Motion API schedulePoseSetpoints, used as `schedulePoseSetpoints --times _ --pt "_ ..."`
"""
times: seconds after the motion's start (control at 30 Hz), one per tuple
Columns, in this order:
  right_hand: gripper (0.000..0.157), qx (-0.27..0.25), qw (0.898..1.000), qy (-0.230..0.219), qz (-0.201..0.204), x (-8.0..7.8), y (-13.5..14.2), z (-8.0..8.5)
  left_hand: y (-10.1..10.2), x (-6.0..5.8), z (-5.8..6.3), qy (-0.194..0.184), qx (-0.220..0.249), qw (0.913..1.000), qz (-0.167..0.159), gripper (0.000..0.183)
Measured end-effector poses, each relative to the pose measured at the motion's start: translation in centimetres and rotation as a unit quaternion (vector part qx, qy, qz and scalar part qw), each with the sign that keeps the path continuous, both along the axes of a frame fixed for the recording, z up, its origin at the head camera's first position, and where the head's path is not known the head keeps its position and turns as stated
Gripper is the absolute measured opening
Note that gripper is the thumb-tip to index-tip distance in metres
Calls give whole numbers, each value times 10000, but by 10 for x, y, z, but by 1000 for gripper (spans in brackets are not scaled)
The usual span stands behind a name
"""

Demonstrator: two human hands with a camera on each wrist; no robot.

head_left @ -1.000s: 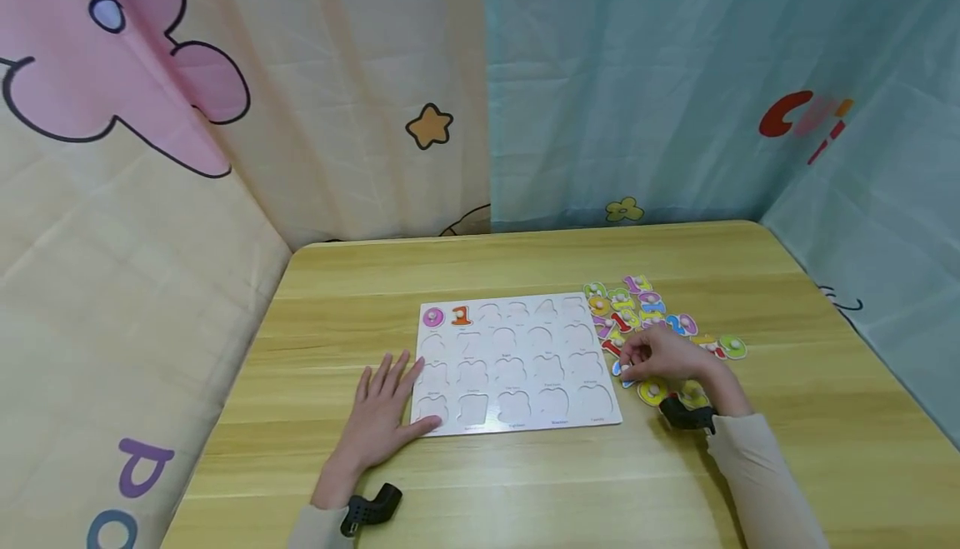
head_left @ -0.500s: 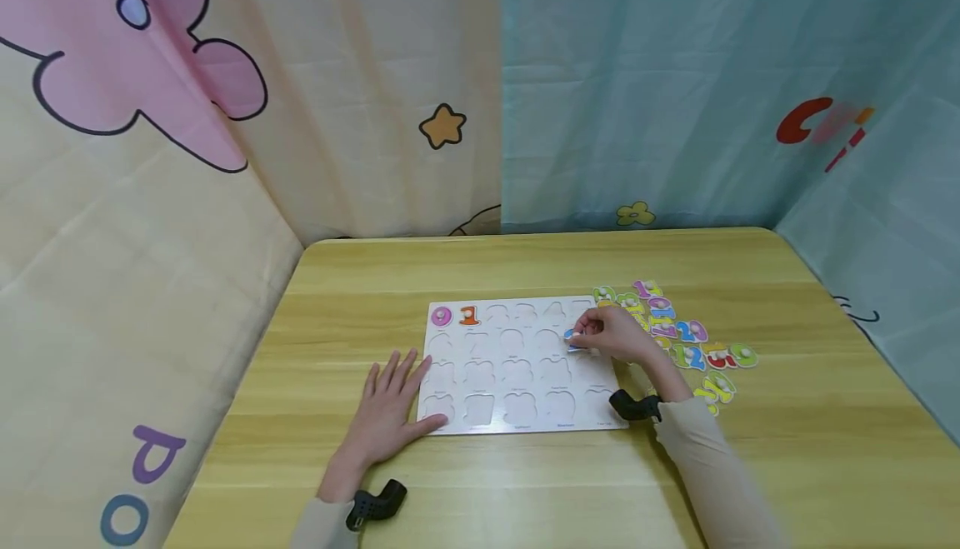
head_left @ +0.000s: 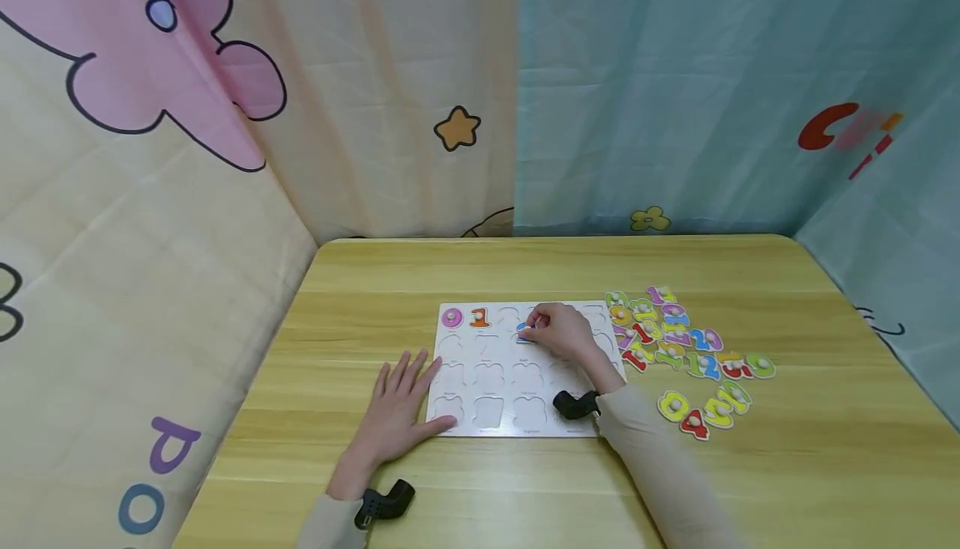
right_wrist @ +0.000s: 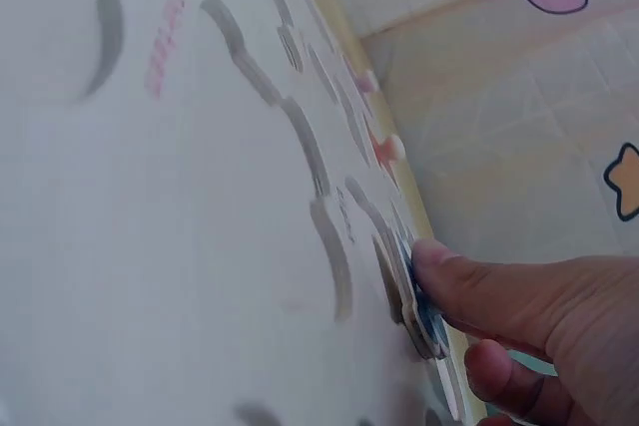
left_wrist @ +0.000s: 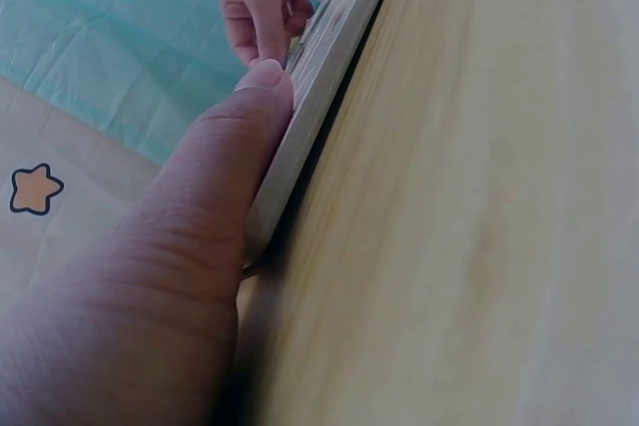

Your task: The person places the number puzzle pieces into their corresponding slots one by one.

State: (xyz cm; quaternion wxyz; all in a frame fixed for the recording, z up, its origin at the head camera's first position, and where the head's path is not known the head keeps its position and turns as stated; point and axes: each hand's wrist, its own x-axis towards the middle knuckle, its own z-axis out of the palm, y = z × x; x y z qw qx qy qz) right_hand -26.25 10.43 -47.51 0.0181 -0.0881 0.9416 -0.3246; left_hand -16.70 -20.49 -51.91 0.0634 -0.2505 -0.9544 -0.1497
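A white number puzzle board (head_left: pixel 468 431) with shaped recesses lies on the table. Its top row holds a pink 0 piece (head_left: pixel 452 317) and an orange 1 piece (head_left: pixel 479 317) at the left. My right hand (head_left: pixel 564 332) pinches a blue puzzle piece (head_left: pixel 522 331) between thumb and fingers, over the upper row; the right wrist view shows this blue piece (right_wrist: pixel 429 321) tilted close above the board. My left hand (head_left: pixel 397 411) lies with spread fingers on the board's left edge, the thumb (left_wrist: pixel 225 147) resting along its near corner in the left wrist view.
Several colourful number pieces with knobs, among them a yellow piece (head_left: pixel 673 406) and a red 4 piece (head_left: pixel 694 424), lie on the wooden table (head_left: pixel 480 507) right of the board. Printed curtains (head_left: pixel 637 99) hang behind the table.
My right hand has lifted the blue piece from the pile and carried it left over the board's upper rows. The left hand stays on the board's edge. The head view has shifted slightly.
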Motion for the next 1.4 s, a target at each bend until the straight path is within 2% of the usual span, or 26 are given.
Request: schedulePoseSetpoints --times 0.2,0.37,0.6,0.73,1.07,1.4 --pt "19 -10 9990 31 -446 -7 -21 1 1 0 0 80 11 10000 -5 91" --pt "20 -160 9964 149 -814 -10 -30 -5 1 0 0 214 33 9998 -21 91" --pt "20 -223 9930 496 -1045 -12 -40 -10 1 0 -1 254 26 9997 -23 90" --pt "21 -166 9918 468 -1176 -13 -43 -8 1 0 1 218 46 9997 -17 91" --pt "23 54 9922 236 -1225 -16 -44 -9 1 0 -1 225 52 9997 -19 91" --pt "24 329 9928 271 -1122 -17 -43 -8 2 -1 0 68 33 10000 5 90"
